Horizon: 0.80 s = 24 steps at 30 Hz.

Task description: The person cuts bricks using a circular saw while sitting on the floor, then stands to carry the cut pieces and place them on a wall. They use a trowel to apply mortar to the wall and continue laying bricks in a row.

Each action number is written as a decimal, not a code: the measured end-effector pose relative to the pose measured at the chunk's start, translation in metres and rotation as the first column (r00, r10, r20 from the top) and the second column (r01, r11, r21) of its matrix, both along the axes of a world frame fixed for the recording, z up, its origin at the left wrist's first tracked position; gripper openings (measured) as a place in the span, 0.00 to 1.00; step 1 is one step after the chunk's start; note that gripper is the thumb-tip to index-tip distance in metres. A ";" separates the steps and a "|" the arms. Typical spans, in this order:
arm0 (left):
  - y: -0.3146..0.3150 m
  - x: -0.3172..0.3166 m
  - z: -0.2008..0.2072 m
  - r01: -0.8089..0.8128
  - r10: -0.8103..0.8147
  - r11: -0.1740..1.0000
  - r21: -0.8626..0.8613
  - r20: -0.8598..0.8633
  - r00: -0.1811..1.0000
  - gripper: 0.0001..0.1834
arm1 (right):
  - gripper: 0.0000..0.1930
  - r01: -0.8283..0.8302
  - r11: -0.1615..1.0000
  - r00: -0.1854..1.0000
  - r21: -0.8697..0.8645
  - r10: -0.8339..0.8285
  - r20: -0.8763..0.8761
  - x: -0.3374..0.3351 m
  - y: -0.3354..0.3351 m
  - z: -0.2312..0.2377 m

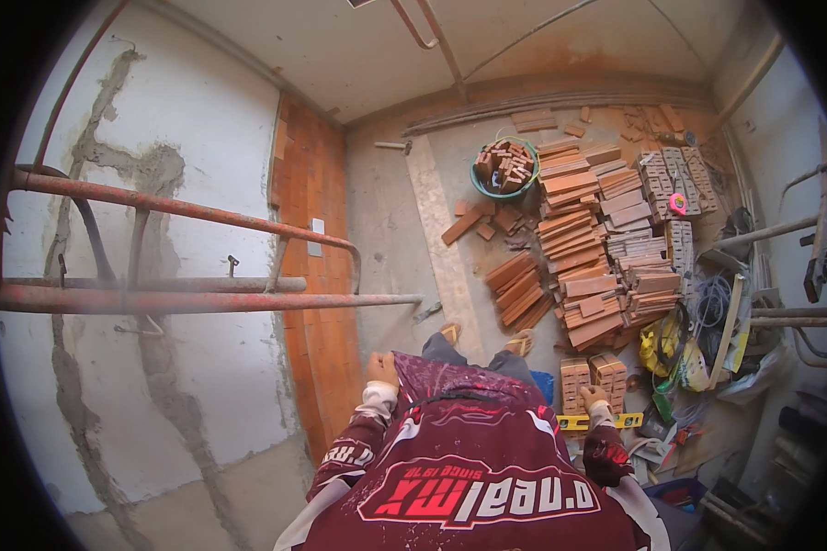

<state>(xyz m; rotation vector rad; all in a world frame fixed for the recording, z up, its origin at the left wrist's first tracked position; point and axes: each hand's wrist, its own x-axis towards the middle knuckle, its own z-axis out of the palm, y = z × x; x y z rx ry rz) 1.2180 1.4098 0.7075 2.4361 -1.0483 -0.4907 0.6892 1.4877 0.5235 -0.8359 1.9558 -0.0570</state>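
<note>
Near the front of my body, my left hand [383, 369] is closed at the corner of my maroon shirt [441, 381], whose hem stretches out toward it. On the other side, my right hand [594, 397] hangs with its fingers curled, in front of two stacks of hollow bricks [574, 375]. What it holds, if anything, is hidden. A yellow spirit level [628, 421] shows on both sides of my right wrist; contact between them is unclear. Below the shirt, my sandalled feet [520, 342] stand on the floor.
Rows of orange brick tiles [570, 239] fill the floor ahead right, beside a green tub [503, 191] of broken pieces. Red scaffold pipes [202, 220] cross on the left before a patched white wall [220, 367]. A pink tape measure [677, 203] rests on bricks; cables [710, 303] clutter the right.
</note>
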 end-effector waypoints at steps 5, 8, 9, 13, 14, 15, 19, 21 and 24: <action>0.019 0.029 -0.036 0.022 -0.039 0.984 0.179 0.091 0.995 0.17 | 0.27 -0.101 0.984 0.990 -0.147 0.114 0.079 0.030 -0.036 -0.009; 0.036 0.037 -0.040 0.197 -0.168 0.944 0.264 -0.130 0.977 0.23 | 0.28 -0.070 0.981 0.969 -0.181 0.110 0.221 0.067 -0.049 0.024; 0.040 0.039 -0.037 0.259 -0.206 0.928 0.269 -0.209 0.956 0.24 | 0.28 -0.061 0.978 0.952 -0.197 0.117 0.283 0.075 -0.051 0.029; 0.072 0.049 -0.020 0.043 0.240 0.901 0.431 -0.579 0.779 0.19 | 0.30 -0.357 0.929 0.758 -0.099 0.349 0.551 0.097 -0.066 0.073; 0.091 0.064 -0.024 0.184 0.203 0.875 0.447 -0.685 0.700 0.18 | 0.30 -0.403 0.910 0.755 -0.096 0.389 0.528 0.101 -0.067 0.084; 0.119 0.088 -0.033 0.318 0.179 0.838 0.443 -0.774 0.607 0.18 | 0.30 -0.450 0.888 0.744 -0.095 0.431 0.510 0.105 -0.068 0.097; 0.134 0.053 -0.002 0.485 0.098 0.729 0.483 -0.774 0.625 0.20 | 0.22 -0.241 0.961 0.744 0.136 0.093 0.662 0.079 -0.060 0.138; 0.147 0.062 0.004 0.613 -0.118 0.710 0.348 -0.799 0.590 0.20 | 0.15 -0.251 0.967 0.660 0.034 0.146 0.737 0.077 -0.051 0.142; 0.147 0.050 -0.004 0.455 -0.046 0.724 0.518 -0.622 0.781 0.20 | 0.09 -0.243 0.970 0.628 0.012 0.148 0.764 0.076 -0.048 0.153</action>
